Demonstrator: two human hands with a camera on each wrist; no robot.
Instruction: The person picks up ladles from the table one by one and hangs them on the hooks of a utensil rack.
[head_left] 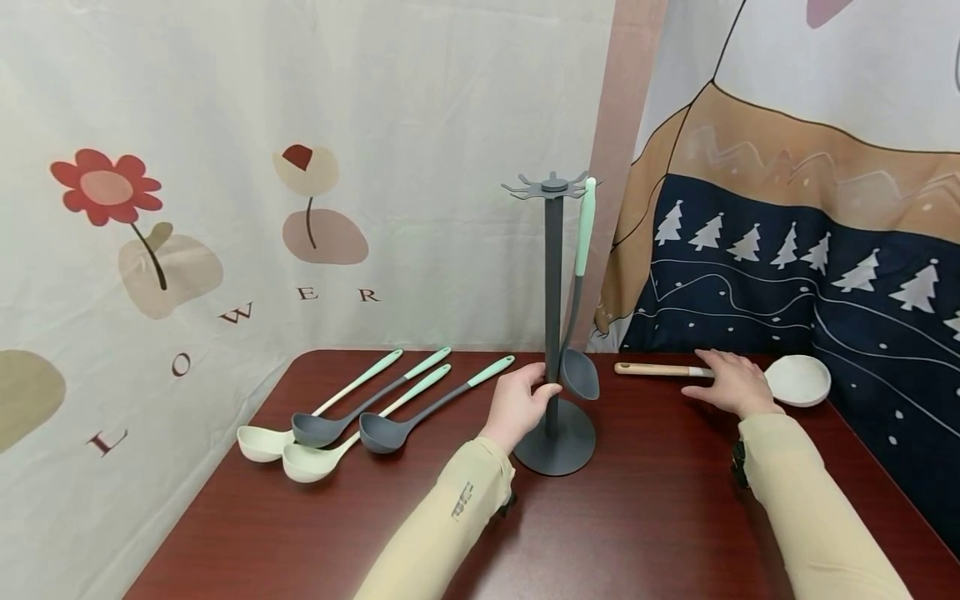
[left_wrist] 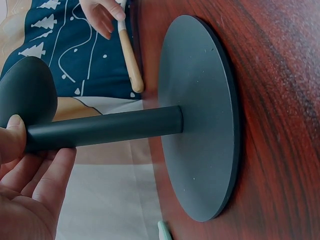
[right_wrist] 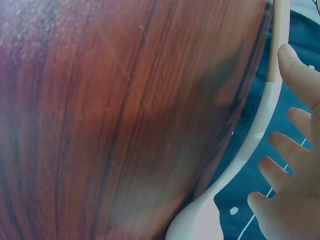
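My left hand (head_left: pixel 516 405) grips the dark grey post of a utensil stand (head_left: pixel 553 275), low down above its round base (left_wrist: pixel 200 120). From a hook at the stand's top hangs a grey ladle with a mint handle (head_left: pixel 586 229), its bowl beside the left hand. My right hand (head_left: pixel 733 385) is over a white ladle with a wooden handle (head_left: pixel 799 381), which lies on the table at the right. In the right wrist view, the fingers are spread, and the thumb tip (right_wrist: pixel 287 51) is right at the handle where wood meets white.
Several mint-handled ladles lie at the left of the dark red table (head_left: pixel 637 517): a white ladle (head_left: pixel 262 444), a grey ladle (head_left: pixel 318 429), another white ladle (head_left: pixel 309 463) and another grey ladle (head_left: pixel 384 434). Printed curtains (head_left: pixel 450 167) hang behind the table and along its right side.
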